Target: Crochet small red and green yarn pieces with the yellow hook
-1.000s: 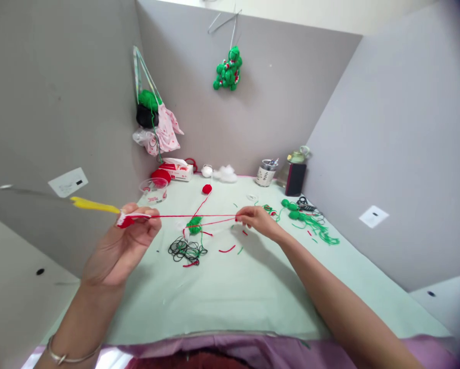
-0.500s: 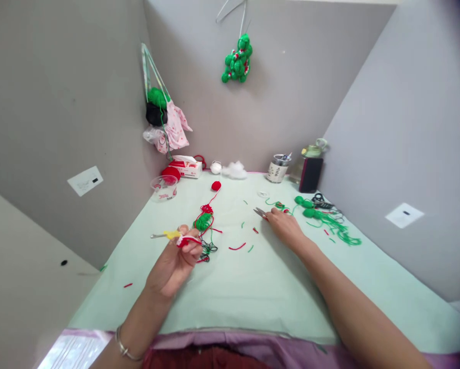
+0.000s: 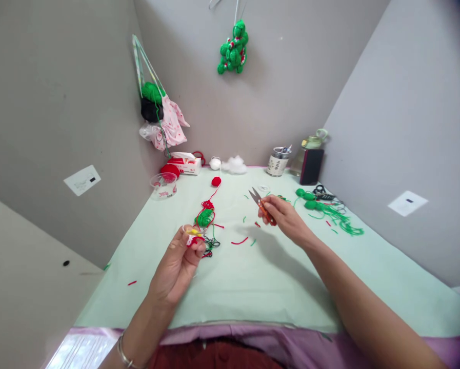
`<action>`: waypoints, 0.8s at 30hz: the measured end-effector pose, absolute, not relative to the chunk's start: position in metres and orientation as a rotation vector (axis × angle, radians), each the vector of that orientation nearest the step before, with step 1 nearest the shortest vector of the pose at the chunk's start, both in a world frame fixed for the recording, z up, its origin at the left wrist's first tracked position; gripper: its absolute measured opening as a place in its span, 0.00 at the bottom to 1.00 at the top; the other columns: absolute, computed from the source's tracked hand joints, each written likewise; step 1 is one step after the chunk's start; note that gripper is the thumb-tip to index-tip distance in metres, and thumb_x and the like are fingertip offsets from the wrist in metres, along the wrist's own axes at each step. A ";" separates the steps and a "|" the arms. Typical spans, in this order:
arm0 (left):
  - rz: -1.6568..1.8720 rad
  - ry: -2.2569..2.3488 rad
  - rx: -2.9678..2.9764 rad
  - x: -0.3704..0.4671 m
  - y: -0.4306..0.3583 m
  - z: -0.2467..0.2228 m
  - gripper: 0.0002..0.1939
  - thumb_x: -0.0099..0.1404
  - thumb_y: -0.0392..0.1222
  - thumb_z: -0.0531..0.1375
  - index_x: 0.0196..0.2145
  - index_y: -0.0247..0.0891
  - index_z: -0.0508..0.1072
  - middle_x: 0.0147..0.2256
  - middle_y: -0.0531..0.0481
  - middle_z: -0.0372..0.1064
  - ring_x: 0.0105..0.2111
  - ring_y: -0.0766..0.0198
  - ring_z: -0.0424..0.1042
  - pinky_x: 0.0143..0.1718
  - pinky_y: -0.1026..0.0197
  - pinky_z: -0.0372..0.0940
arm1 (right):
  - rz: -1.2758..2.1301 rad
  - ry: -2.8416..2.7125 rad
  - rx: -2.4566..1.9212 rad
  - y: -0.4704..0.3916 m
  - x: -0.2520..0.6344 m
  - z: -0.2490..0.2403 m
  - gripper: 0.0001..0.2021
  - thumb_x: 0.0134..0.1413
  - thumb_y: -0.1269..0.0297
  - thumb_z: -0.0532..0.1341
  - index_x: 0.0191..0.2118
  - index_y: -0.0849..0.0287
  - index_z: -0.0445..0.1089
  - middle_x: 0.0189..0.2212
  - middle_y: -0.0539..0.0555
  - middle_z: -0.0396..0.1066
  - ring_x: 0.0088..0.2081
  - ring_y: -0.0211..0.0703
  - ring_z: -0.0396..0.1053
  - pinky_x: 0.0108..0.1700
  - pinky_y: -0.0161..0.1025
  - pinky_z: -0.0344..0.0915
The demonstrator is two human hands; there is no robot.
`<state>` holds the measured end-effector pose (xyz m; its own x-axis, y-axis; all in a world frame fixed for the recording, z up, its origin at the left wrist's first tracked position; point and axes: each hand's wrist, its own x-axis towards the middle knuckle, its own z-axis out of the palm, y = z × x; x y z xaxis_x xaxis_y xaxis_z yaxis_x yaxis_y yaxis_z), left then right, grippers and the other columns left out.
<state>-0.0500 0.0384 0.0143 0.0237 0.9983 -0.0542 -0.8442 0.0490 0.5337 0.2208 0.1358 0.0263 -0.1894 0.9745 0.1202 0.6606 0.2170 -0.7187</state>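
Note:
My left hand (image 3: pixel 179 261) is closed around a small red and white crochet piece (image 3: pixel 194 239). A yellow-handled crochet hook (image 3: pixel 194 232) lies in the same grip, mostly hidden by the fingers. Above the table, my right hand (image 3: pixel 281 215) grips orange-handled scissors (image 3: pixel 265 210), their blades apart and pointing up and left. Just beyond the left hand are a green yarn bundle (image 3: pixel 204 218), a tangle of dark yarn (image 3: pixel 211 246) and some red yarn (image 3: pixel 207 205). Short red yarn scraps (image 3: pixel 239 241) and green ones lie between the two hands.
Along the back stand a tissue box (image 3: pixel 187 165), white stuffing (image 3: pixel 235 165), a pen can (image 3: pixel 278 163), a bottle (image 3: pixel 314 138) and a phone (image 3: pixel 312 167). Green yarn pieces (image 3: pixel 343 220) lie right, a clear plastic tub (image 3: pixel 163 187) left. A green crochet bundle (image 3: pixel 234 48) hangs on the wall.
My right hand has lifted the scissors off the table, and more of them shows. The crochet hook in my left hand has turned, so its metal shaft no longer sticks out left.

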 end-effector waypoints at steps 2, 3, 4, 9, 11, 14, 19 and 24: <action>1.515 0.516 0.423 -0.047 0.037 0.015 0.17 0.53 0.37 0.81 0.33 0.37 0.78 0.30 0.58 0.71 0.26 0.74 0.72 0.33 0.70 0.74 | 0.863 -1.903 -1.373 0.107 0.204 0.030 0.21 0.77 0.50 0.43 0.51 0.57 0.67 0.32 0.51 0.70 0.26 0.38 0.63 0.30 0.37 0.62; 1.530 0.539 0.434 -0.046 0.037 0.015 0.17 0.53 0.38 0.81 0.33 0.37 0.78 0.30 0.57 0.72 0.26 0.73 0.72 0.33 0.70 0.74 | 0.980 -1.883 -1.279 0.092 0.196 0.029 0.25 0.77 0.45 0.42 0.50 0.56 0.69 0.29 0.49 0.67 0.24 0.36 0.59 0.28 0.36 0.58; 1.545 0.564 0.446 -0.044 0.036 0.015 0.17 0.53 0.39 0.81 0.34 0.37 0.79 0.31 0.57 0.73 0.27 0.73 0.73 0.33 0.69 0.74 | 1.264 -1.770 -1.094 0.077 0.187 0.028 0.28 0.75 0.40 0.44 0.49 0.57 0.71 0.28 0.48 0.64 0.23 0.35 0.54 0.26 0.35 0.53; 1.615 0.673 0.527 -0.036 0.032 0.014 0.17 0.53 0.42 0.81 0.33 0.38 0.80 0.33 0.56 0.76 0.31 0.72 0.75 0.39 0.70 0.74 | 2.058 -1.297 -0.757 0.025 0.152 0.015 0.26 0.66 0.37 0.61 0.43 0.60 0.75 0.24 0.42 0.57 0.21 0.29 0.38 0.23 0.34 0.36; 1.630 0.701 0.564 -0.033 0.031 0.014 0.16 0.53 0.43 0.81 0.32 0.38 0.79 0.32 0.57 0.75 0.32 0.71 0.73 0.39 0.71 0.72 | 2.133 -1.162 -0.712 0.017 0.143 0.012 0.25 0.66 0.39 0.63 0.42 0.60 0.74 0.22 0.41 0.55 0.21 0.29 0.37 0.22 0.33 0.34; 1.636 0.735 0.611 -0.030 0.029 0.014 0.17 0.52 0.44 0.82 0.30 0.39 0.79 0.31 0.57 0.73 0.31 0.70 0.71 0.37 0.70 0.71 | 2.139 -1.045 -0.688 0.014 0.135 0.009 0.24 0.64 0.40 0.66 0.40 0.60 0.74 0.21 0.41 0.54 0.21 0.29 0.37 0.22 0.33 0.34; 1.623 0.759 0.657 -0.027 0.027 0.011 0.16 0.54 0.46 0.81 0.30 0.39 0.78 0.31 0.56 0.71 0.31 0.69 0.68 0.35 0.68 0.70 | 2.039 -1.001 -0.708 0.015 0.129 0.007 0.23 0.61 0.42 0.68 0.40 0.60 0.75 0.20 0.40 0.54 0.20 0.29 0.38 0.23 0.34 0.35; 1.615 0.761 0.630 -0.022 0.026 0.013 0.17 0.55 0.47 0.80 0.31 0.39 0.77 0.31 0.57 0.70 0.30 0.68 0.66 0.27 0.69 0.66 | 1.991 -1.015 -0.712 0.016 0.123 0.007 0.23 0.60 0.41 0.69 0.37 0.60 0.74 0.20 0.40 0.54 0.20 0.29 0.39 0.23 0.35 0.34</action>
<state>-0.0219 0.0257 0.0126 -0.1708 0.9853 -0.0077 -0.6327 -0.1037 0.7674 0.1229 0.0157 0.0074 -0.5426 0.8301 -0.1286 -0.3831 -0.3809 -0.8415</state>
